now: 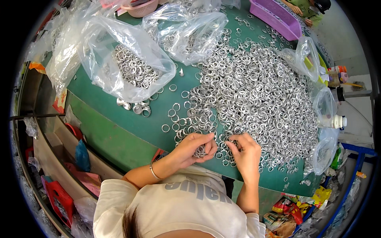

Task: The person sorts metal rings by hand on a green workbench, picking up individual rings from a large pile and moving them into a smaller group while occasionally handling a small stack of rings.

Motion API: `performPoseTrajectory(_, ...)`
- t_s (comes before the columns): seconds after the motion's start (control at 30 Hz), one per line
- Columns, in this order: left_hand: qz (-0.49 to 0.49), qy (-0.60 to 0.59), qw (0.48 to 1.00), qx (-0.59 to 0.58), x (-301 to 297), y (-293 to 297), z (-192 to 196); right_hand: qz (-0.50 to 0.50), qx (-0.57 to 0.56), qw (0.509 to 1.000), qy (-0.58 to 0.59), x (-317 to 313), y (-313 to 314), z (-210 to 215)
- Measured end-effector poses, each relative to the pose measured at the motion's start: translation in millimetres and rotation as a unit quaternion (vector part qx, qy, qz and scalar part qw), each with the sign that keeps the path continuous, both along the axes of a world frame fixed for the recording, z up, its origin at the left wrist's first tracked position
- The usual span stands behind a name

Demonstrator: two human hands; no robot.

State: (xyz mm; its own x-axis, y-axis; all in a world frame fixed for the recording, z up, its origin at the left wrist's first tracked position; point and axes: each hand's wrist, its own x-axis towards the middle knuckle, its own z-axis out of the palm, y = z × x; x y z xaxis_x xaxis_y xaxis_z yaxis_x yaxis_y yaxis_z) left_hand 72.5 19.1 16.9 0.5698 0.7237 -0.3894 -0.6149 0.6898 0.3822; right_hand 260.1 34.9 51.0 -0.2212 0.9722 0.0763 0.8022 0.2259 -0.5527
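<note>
A broad heap of silver metal rings (pixel 262 99) covers the green table (pixel 119 115) in front of me. My left hand (pixel 190 147), palm turned up at the table's near edge, is curled round several loose rings (pixel 200 151). Just to its right, my right hand (pixel 245 152) is held over the near side of the heap. Its thumb and forefinger are bent together in a pinch, and whatever lies between the fingertips is too small to make out. A thinner scatter of rings (pixel 174 115) spreads to the left of the heap.
An open clear plastic bag (pixel 158 77) of rings stands at left, with another bag (pixel 194 29) behind it. A purple basket (pixel 276 18) sits at the far right, near another person (pixel 309 10). Snack packets (pixel 283 210) lie by a blue metal frame (pixel 359 158).
</note>
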Motion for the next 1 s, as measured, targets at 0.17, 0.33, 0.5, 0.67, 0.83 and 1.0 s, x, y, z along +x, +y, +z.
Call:
performPoseTrajectory(0.17, -0.001, -0.01, 1.0, 0.002, 1.7, -0.5, 0.2, -0.086, 0.094, 0.989, -0.078, -16.1, 24.9, -10.7)
performPoseTrajectory(0.33, 0.025, 0.021, 0.999, -0.026, 1.6, -0.5, 7.3, -0.073, 0.083, 0.986, -0.124, -19.4, 31.6, -17.9)
performPoseTrajectory(0.5, 0.014, 0.019, 0.999, -0.021, -3.4, -3.4, 2.1, -0.091, -0.023, 0.958, 0.272, -3.7, 22.9, -26.3)
performPoseTrajectory(0.67, 0.016, 0.011, 0.999, -0.031, -1.9, -0.6, 2.9, -0.1, -0.271, 0.601, 0.745, -2.6, 18.9, -11.1)
performPoseTrajectory(0.83, 0.027, 0.009, 0.999, -0.038, -2.7, -3.0, 0.5, -0.113, -0.252, 0.726, 0.63, -5.8, 22.0, -16.2)
performPoseTrajectory(1.0, 0.048, 0.006, 0.998, -0.04, -4.5, -2.7, -3.0, -0.047, 0.066, 0.997, -0.011, -31.4, 18.5, -24.5)
